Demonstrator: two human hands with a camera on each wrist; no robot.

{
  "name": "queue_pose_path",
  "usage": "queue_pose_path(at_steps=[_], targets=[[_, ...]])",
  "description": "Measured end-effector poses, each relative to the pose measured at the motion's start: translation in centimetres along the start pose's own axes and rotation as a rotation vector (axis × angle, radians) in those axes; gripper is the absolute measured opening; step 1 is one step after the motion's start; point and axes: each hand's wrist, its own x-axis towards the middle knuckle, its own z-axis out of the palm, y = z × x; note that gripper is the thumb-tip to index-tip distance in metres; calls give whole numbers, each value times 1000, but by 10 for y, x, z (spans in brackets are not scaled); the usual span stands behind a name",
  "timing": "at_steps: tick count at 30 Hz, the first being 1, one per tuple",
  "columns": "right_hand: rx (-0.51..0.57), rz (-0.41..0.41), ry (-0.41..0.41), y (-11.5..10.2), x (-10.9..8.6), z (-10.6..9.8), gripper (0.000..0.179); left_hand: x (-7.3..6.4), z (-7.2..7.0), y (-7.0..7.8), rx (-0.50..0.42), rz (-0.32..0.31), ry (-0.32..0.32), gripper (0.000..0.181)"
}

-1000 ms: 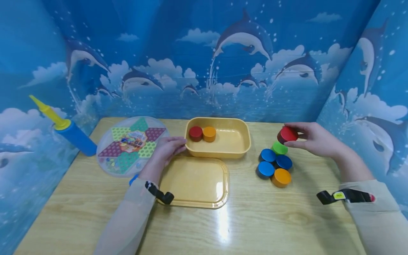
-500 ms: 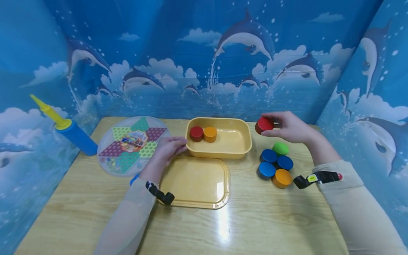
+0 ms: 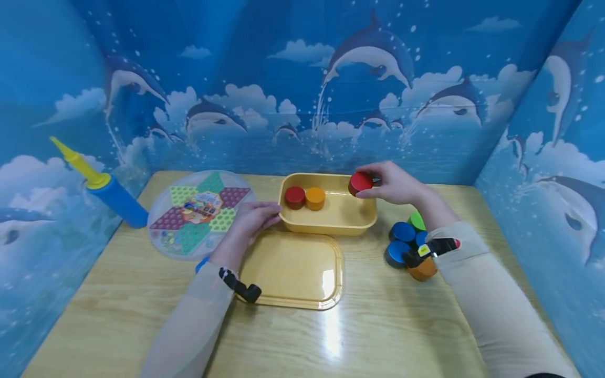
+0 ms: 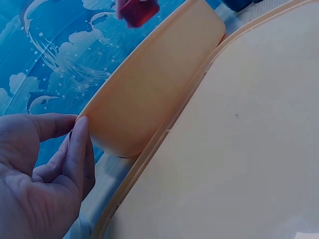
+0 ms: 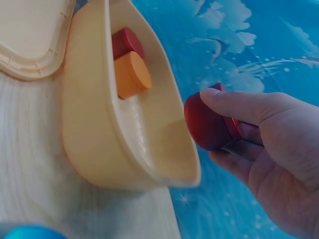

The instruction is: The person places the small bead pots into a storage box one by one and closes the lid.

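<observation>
My right hand point(image 3: 392, 184) grips a red cylinder block point(image 5: 205, 119) between thumb and fingers, above the right end of a cream plastic box point(image 3: 326, 228). Inside that box, at its left end, a dark red cylinder block point(image 3: 295, 197) and an orange cylinder block point(image 3: 315, 199) sit side by side. In the left wrist view, my left hand point(image 4: 50, 169) pinches the rim at the box's left end with thumb and fingertips. Directly in front of the box lies its cream lid point(image 3: 293, 270), flat on the table.
Several blue blocks point(image 3: 397, 254), a green block point(image 3: 416, 220) and an orange block point(image 3: 423, 269) stand right of the box, partly behind my right wrist. A round Chinese checkers board point(image 3: 200, 212) lies left. Beside it leans a blue and yellow pump point(image 3: 113, 194). A dolphin-print curtain point(image 3: 246, 142) borders the table.
My right hand has carried the red cylinder block leftward from above the green block to over the box. My left hand has stayed at the box's rim.
</observation>
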Motion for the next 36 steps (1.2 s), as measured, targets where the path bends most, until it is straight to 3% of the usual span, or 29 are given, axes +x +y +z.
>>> queue_pose_path(at_steps=[7,17,36], targets=[[11,-20,-33,4,24,18,66,0,4,2,-2,6,-6,40],[-66,-24,-101,9,51,41,60,1,3,2,-10,18,-6,39],[-65,43,-132,16,61,59,57,-1,1,0,5,-4,13,37]])
